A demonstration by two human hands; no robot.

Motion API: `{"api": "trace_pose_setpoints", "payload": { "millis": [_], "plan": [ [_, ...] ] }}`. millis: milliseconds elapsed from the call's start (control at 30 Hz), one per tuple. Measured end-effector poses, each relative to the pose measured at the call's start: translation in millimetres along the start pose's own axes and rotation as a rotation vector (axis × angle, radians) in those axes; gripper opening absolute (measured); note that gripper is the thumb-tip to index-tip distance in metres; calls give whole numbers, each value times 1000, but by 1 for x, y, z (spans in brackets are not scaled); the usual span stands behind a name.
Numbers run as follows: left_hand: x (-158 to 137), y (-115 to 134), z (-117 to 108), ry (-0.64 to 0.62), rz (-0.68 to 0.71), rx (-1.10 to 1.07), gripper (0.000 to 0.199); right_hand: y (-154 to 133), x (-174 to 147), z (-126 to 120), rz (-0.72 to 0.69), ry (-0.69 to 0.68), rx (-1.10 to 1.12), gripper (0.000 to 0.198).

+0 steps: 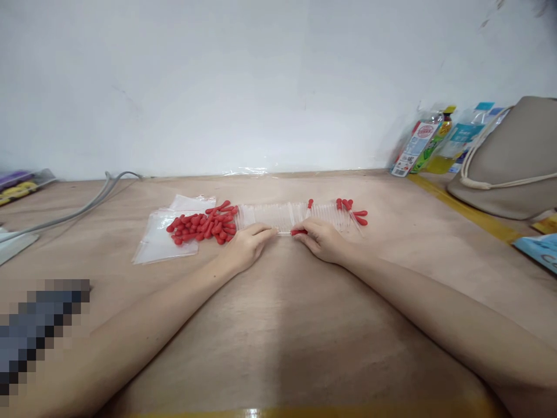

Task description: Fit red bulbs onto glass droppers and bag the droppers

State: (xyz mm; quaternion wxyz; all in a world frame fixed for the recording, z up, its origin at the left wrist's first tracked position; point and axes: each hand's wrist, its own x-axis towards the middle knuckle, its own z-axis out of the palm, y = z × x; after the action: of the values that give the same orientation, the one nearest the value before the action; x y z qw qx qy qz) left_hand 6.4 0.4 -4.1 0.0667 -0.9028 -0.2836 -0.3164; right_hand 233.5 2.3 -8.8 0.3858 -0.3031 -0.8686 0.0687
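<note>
Between my two hands a clear dropper tube (284, 233) lies level, just above or on the wooden table. My left hand (249, 247) pinches its left end. My right hand (322, 239) grips a red rubber bulb (298, 232) at the tube's right end; how far the tube sits inside it I cannot tell. Behind both hands runs a row of clear tubes (272, 215). Left of the row, loose red bulbs (202, 226) are heaped on clear plastic bags (152, 238). Several tubes fitted with red bulbs (346, 204) lie at the row's right end.
Bottles and a carton (415, 148) stand by the wall at the back right, beside a grey drawstring bag (509, 162). A grey cable (98, 197) crosses the left side. At the lower left is a pixelated dark object (39, 325). A blue packet (539, 249) lies far right.
</note>
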Motion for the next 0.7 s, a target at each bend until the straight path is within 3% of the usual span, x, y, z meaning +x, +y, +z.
{"api": "trace_pose_setpoints", "payload": {
  "millis": [400, 700],
  "plan": [
    [-1, -5, 2, -10, 69, 16, 30, 1, 1, 3, -103, 56, -55, 15],
    [-2, 1, 0, -30, 128, 191, 30, 0, 0, 2, -157, 34, -136, 18]
  ]
}}
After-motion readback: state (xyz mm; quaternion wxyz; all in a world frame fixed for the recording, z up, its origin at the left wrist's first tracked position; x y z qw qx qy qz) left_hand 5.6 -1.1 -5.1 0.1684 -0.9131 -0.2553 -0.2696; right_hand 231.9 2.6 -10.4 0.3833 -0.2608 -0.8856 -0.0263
